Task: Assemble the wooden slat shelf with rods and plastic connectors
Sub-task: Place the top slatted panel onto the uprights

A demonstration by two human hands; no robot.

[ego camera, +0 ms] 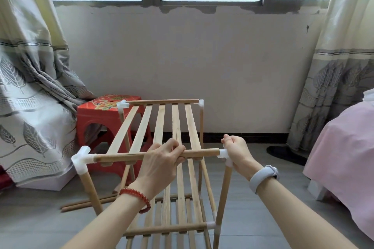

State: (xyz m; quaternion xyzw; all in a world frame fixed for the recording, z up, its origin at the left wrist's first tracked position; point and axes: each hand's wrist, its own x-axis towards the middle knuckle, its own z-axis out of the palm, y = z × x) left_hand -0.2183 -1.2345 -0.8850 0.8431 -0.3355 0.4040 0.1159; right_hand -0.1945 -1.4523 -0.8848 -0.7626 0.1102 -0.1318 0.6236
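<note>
Shelf frame (162,168) stands on the floor (40,218): light, stiff, joints likely loose. Left hand (159,166) fingers curl around the near top rod (121,156); right hand (238,152) grips the corner connector (222,153). Hold at joints.

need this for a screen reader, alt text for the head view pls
A person's left hand grips the near top rod of a half-built wooden slat shelf, while the right hand holds its white corner connector. A red stool stands behind.
</note>
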